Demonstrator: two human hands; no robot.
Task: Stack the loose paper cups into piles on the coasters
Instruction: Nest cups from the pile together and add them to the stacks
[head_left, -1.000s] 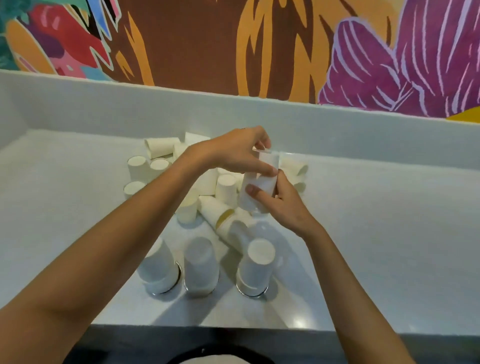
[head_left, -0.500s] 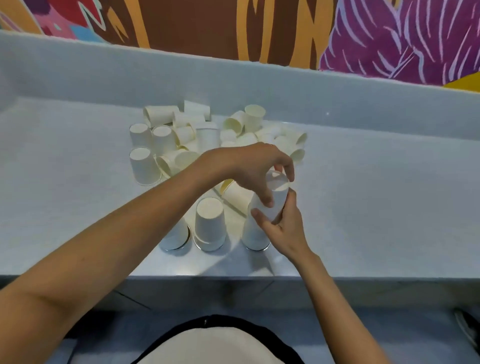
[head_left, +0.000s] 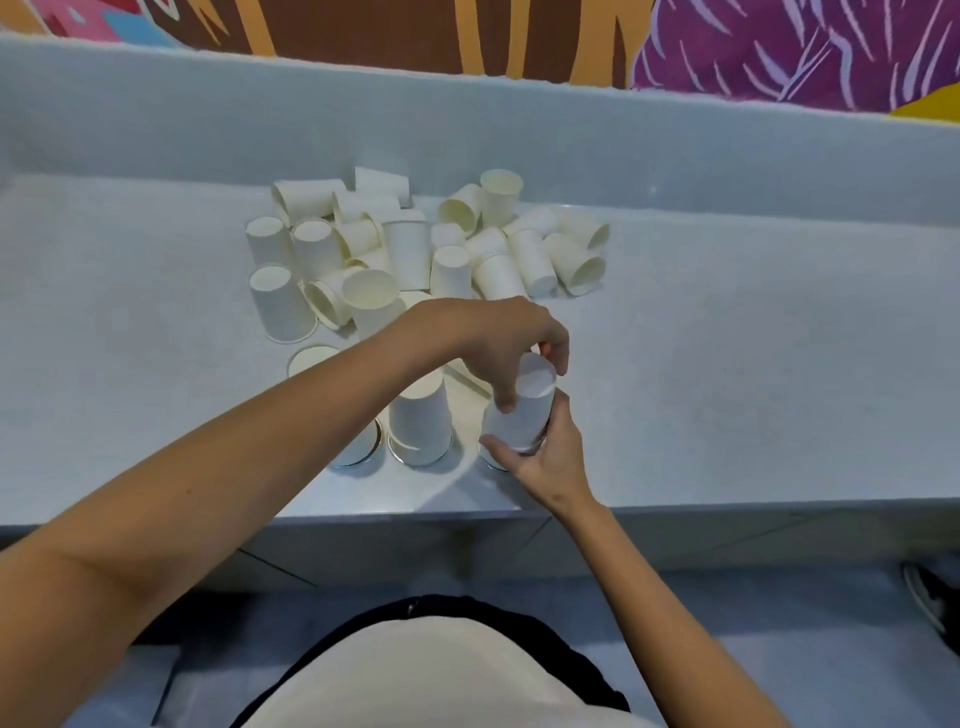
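An upside-down white paper cup (head_left: 524, 408) stands on the right pile near the counter's front edge. My left hand (head_left: 498, 343) grips it from above, fingers curled round its top. My right hand (head_left: 545, 452) holds the pile's lower part from the right. A second inverted pile (head_left: 420, 421) stands on a round metal coaster (head_left: 415, 460) just to the left. A third pile (head_left: 361, 447) further left is mostly hidden by my left forearm. Several loose cups (head_left: 415, 249) lie and stand in a heap behind.
The pale counter (head_left: 753, 364) has a raised back ledge (head_left: 571, 130) under a painted wall. Its front edge runs just below the piles. One cup lies mouth-up (head_left: 311, 358) left of my forearm. A shoe (head_left: 935, 603) shows on the floor at the right.
Both hands brought the cup from the heap toward me and lowered it onto the right pile. The camera tilted down, so my torso and the floor came into view.
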